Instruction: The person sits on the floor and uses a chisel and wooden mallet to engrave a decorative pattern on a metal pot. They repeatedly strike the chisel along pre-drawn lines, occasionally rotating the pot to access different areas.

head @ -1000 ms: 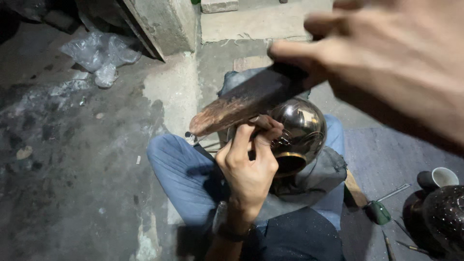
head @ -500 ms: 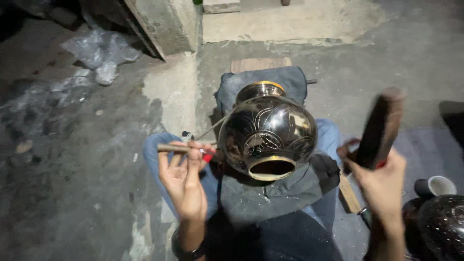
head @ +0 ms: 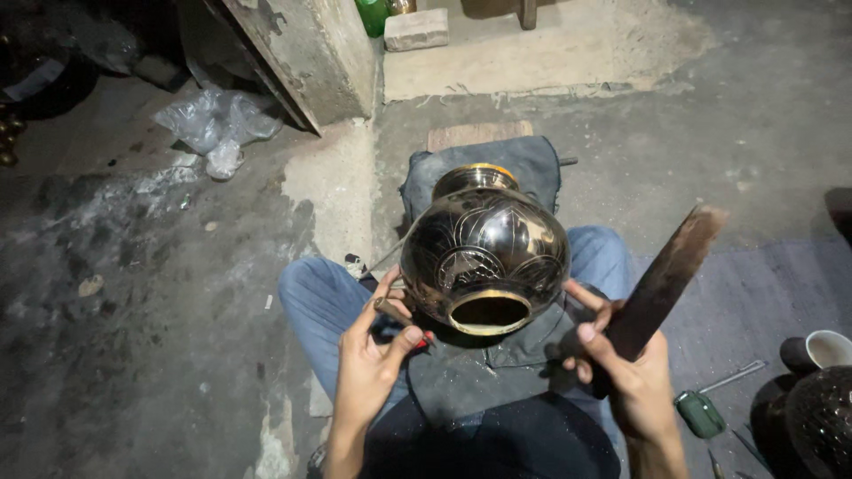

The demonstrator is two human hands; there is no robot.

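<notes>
A dark, round metal vase (head: 485,250) with engraved patterns and brass rims lies on its side on a dark cloth (head: 497,368) over my lap. Its open mouth faces me. My left hand (head: 373,365) sits just left of the vase and pinches a thin chisel-like tool (head: 401,318) whose tip rests near the vase's lower left side. My right hand (head: 626,377) is at the vase's right and grips a flat, dark wooden bat (head: 661,282), held raised and angled up to the right. Two fingers of that hand touch the vase's side.
A folded dark cushion (head: 524,164) lies beyond the vase. A green-handled screwdriver (head: 706,408), a cup (head: 821,350) and another dark pot (head: 816,421) sit at the right. A crumpled plastic bag (head: 217,124) and a concrete pillar (head: 302,53) stand at upper left.
My right hand has swung the wooden bat from across the vase, close to the camera, out to the right side. My left hand has dropped lower beside the vase, still holding the thin tool.
</notes>
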